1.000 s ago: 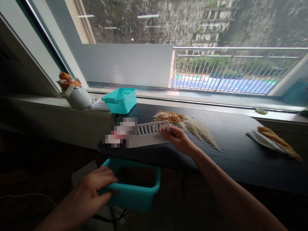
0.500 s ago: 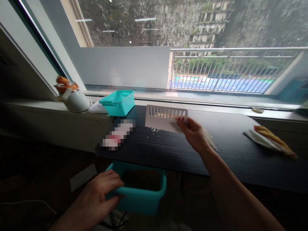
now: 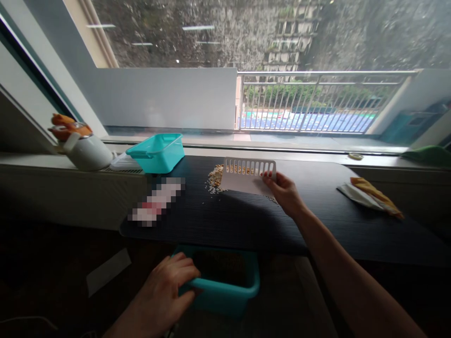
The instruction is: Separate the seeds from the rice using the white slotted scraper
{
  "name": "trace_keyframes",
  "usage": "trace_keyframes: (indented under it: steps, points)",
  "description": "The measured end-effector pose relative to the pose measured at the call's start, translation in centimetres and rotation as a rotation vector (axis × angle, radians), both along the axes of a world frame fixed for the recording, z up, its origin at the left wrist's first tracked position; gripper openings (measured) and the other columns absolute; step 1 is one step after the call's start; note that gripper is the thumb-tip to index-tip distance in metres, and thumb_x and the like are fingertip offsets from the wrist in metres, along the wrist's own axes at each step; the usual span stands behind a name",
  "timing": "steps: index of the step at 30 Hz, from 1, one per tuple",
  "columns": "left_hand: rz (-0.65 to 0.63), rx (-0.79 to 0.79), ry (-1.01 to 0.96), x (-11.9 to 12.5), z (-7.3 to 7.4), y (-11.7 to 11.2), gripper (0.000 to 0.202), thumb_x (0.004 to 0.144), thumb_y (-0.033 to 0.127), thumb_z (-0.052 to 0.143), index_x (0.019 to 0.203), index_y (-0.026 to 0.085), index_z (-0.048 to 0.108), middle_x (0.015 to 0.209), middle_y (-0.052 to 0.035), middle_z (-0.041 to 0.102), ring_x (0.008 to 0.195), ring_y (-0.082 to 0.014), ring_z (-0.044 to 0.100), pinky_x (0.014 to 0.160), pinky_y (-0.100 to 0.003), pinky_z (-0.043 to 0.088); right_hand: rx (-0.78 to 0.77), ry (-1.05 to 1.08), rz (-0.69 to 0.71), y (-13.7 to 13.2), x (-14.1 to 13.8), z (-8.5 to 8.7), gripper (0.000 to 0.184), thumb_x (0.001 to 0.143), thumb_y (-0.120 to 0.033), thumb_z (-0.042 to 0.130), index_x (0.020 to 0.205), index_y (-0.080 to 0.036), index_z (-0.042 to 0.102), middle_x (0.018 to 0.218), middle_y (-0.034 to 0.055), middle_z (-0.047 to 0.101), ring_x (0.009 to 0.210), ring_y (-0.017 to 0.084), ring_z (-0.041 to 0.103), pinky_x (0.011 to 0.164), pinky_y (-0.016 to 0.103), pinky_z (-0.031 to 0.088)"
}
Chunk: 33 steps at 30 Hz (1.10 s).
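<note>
My right hand (image 3: 284, 191) pinches the right end of a white plastic plate with a row of slots (image 3: 246, 180), held on edge over the dark table. Behind and left of the plate, a heap of pale and yellow-brown grains (image 3: 214, 180) shows, partly through the slots. A few pale grains lie under its right end. My left hand (image 3: 176, 284) is closed over the near left rim of a teal basin (image 3: 225, 288) at the table's front edge. Dark, grainy contents sit in shadow inside the basin.
A second teal basin (image 3: 158, 152) stands at the back left of the table (image 3: 197, 225). In front of it lies a blurred-out pink and white item (image 3: 157, 202). A yellow and white bag (image 3: 371, 197) rests at the right. A white pot (image 3: 88, 152) stands on the sill.
The view has turned to the right. The lower basin, with my left hand on its rim, and the slotted plate have shifted right relative to the table. More of the left grain heap shows.
</note>
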<state>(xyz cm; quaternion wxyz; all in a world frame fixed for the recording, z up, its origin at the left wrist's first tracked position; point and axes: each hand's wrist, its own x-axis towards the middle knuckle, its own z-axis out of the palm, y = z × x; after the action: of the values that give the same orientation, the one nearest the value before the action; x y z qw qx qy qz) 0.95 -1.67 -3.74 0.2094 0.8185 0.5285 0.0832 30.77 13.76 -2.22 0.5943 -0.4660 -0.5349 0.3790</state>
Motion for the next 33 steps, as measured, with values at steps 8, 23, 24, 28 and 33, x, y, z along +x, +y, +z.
trace_keyframes:
  steps: [8,23,24,28,33]
  points:
    - [-0.004,-0.009,-0.020,0.0,0.4,0.0,0.019,0.068,0.009,0.051,0.071,0.023,0.064,0.081,-0.0002,0.067,0.086,-0.0215,0.061,0.083,-0.033,0.045,0.010,-0.025,0.036,0.1,0.0,-0.3,0.030,0.073,-0.048,0.071,0.088,-0.023,0.071,0.076,-0.0010,0.066,0.071,0.017,0.060,0.068,0.030,0.048]
    - [-0.009,-0.046,-0.017,0.0,0.3,0.1,0.020,0.070,0.009,0.049,0.074,0.022,0.064,0.082,0.0001,0.066,0.088,-0.0204,0.059,0.085,-0.034,0.043,0.006,-0.095,0.039,-0.2,-0.3,-0.1,0.029,0.074,-0.047,0.070,0.088,-0.023,0.071,0.075,-0.0003,0.066,0.072,0.017,0.060,0.068,0.030,0.048]
    - [-0.010,-0.048,-0.020,0.0,0.3,0.1,0.020,0.070,0.009,0.050,0.073,0.022,0.064,0.081,0.0004,0.066,0.087,-0.0202,0.059,0.085,-0.034,0.042,0.006,-0.097,0.040,-0.4,-0.2,-0.1,0.028,0.074,-0.047,0.070,0.088,-0.022,0.071,0.076,-0.0003,0.066,0.071,0.018,0.060,0.068,0.030,0.048]
    - [-0.010,-0.042,-0.035,-0.1,0.2,0.2,0.017,0.071,0.010,0.053,0.072,0.023,0.063,0.081,0.0010,0.065,0.088,-0.0202,0.058,0.080,-0.032,0.042,0.005,-0.077,0.041,-1.4,-0.3,0.4,0.027,0.075,-0.046,0.069,0.089,-0.022,0.071,0.077,-0.0001,0.066,0.072,0.017,0.061,0.068,0.030,0.048]
    - [-0.006,-0.072,-0.021,-0.1,0.3,0.2,0.015,0.073,0.011,0.054,0.073,0.022,0.063,0.082,0.0007,0.064,0.089,-0.0201,0.058,0.081,-0.033,0.040,0.029,-0.100,0.149,-2.4,-1.5,0.4,0.024,0.077,-0.043,0.068,0.089,-0.022,0.071,0.083,0.0016,0.067,0.079,0.019,0.060,0.073,0.031,0.047]
